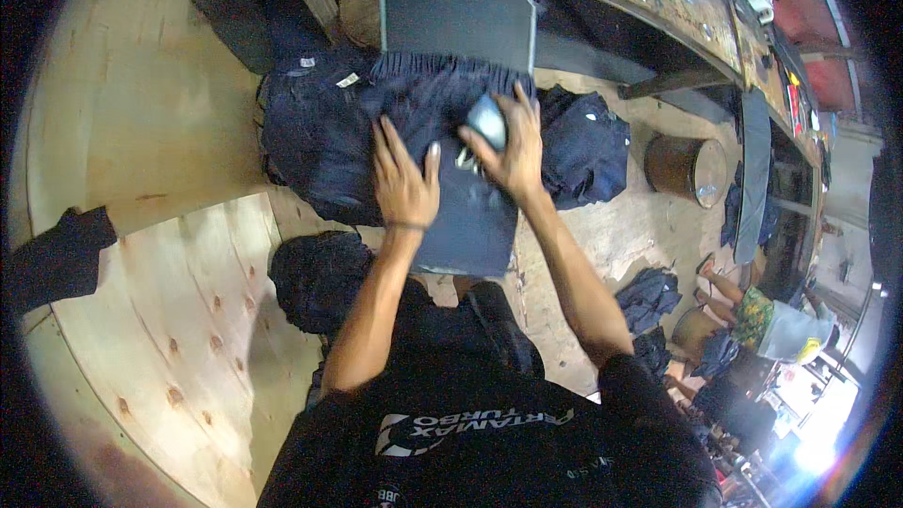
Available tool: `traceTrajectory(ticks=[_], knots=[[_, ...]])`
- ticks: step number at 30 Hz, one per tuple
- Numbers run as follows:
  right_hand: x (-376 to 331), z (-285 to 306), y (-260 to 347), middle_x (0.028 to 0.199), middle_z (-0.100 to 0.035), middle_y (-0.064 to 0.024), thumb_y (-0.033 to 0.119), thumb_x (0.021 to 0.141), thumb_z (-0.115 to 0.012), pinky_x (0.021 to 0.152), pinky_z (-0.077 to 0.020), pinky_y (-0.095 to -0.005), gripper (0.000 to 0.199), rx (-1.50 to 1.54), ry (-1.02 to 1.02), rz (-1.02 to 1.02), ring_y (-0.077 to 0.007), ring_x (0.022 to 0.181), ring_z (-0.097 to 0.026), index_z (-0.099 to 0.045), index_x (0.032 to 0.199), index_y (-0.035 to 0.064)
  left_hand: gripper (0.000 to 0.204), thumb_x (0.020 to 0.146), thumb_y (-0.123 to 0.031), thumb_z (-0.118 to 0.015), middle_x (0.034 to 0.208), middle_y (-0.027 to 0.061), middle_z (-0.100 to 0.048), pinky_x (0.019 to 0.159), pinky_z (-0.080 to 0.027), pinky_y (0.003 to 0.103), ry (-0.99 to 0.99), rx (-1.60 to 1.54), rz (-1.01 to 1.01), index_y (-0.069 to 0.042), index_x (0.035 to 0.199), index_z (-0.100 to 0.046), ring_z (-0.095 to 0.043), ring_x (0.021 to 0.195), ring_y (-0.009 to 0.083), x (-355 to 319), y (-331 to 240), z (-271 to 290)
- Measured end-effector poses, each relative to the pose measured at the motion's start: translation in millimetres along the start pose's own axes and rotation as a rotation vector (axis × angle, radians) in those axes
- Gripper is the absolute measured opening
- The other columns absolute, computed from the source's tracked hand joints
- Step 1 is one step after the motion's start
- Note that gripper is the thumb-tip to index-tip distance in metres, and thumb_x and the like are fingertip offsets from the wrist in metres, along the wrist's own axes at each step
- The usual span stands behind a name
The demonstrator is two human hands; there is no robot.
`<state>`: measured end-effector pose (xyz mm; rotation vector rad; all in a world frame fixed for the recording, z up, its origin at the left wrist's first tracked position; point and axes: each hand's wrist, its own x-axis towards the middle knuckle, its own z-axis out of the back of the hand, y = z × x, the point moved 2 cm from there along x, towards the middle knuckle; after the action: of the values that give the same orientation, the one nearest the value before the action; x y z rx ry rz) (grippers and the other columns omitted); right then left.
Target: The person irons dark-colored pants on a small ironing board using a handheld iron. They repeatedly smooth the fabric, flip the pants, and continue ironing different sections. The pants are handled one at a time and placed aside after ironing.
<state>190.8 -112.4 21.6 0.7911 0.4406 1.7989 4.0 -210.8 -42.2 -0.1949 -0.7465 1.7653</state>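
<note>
A dark navy garment (423, 99) with a gathered edge lies across a long dark board (456, 19) with a pale rim. My left hand (404, 179) rests flat on the cloth, fingers stretched out and the thumb apart. Beside it, my right hand (517, 146) grips a pale blue rounded object (486, 122) against the cloth. Motion blur hides that object's exact kind. Just below it shows a small light-coloured piece (466, 160), too blurred to name. Part of the garment is covered by both hands.
More dark garments are heaped left (315, 132) and right (583, 146) of the board. A wooden workbench (583, 0) crosses the far side. A round drum-like stool (687, 169) stands at right, a plywood panel (188, 320) at left. Another person (752, 320) is at far right.
</note>
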Motion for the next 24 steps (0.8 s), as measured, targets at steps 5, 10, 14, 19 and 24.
traceTrajectory(ticks=[5,10,14,19,24], knots=[[-91.4,-70.3,90.8,0.146,-0.065,-0.0166,0.05,0.083,-0.088,0.118,-0.0075,-0.0874,0.074,-0.085,0.251,0.185,-0.0491,0.155,-0.039,-0.066,0.138,0.0055,0.052,0.119,-0.032,-0.035,0.159,0.024,-0.051,0.128,-0.03,0.044,0.571,-0.349,0.442,0.002,0.157,-0.048,-0.044,0.151,0.03,-172.2,134.2,-10.1],[-21.2,-141.1,160.3,0.139,-0.065,-0.0217,0.049,0.087,-0.084,0.122,-0.0167,-0.0794,0.074,0.316,0.367,0.106,-0.043,0.143,-0.053,-0.063,0.141,0.0032,0.05,0.11,-0.028,-0.055,0.137,0.0228,-0.07,0.105,-0.052,0.049,0.559,-0.498,0.647,0.003,0.149,-0.054,-0.068,0.122,0.0411,-124.3,171.0,8.4],[18.9,-68.4,146.0,0.139,-0.064,-0.0217,0.046,0.079,-0.091,0.122,-0.0334,-0.0635,0.077,0.277,-0.012,0.334,-0.0447,0.137,-0.055,-0.063,0.135,0.0015,0.069,0.105,-0.034,-0.065,0.153,0.0339,-0.054,0.115,-0.046,0.053,0.326,-0.623,0.383,0.006,0.157,-0.042,-0.057,0.137,0.0484,-22.8,60.4,51.7],[37.7,-1.6,37.6,0.141,-0.058,-0.0248,0.028,0.084,-0.092,0.118,-0.0343,-0.0638,0.073,-0.291,-0.313,0.106,-0.0506,0.138,-0.05,-0.055,0.142,0.0019,0.117,0.097,-0.074,-0.062,0.161,0.0436,-0.039,0.118,-0.043,0.054,0.597,-0.292,0.642,0.011,0.166,-0.02,-0.048,0.143,0.0571,81.2,-15.5,21.2],[106.1,-45.6,-61.0,0.125,-0.061,-0.0299,0.035,0.096,-0.082,0.099,-0.0503,-0.0533,0.067,-0.181,-0.273,-0.057,-0.0496,0.113,-0.06,-0.055,0.144,-0.0036,0.108,0.094,-0.07,-0.069,0.147,0.0356,-0.059,0.118,-0.038,0.061,-0.11,0.217,-0.099,0.006,0.162,-0.036,-0.051,0.144,0.0475,150.5,-26.1,1.3]])
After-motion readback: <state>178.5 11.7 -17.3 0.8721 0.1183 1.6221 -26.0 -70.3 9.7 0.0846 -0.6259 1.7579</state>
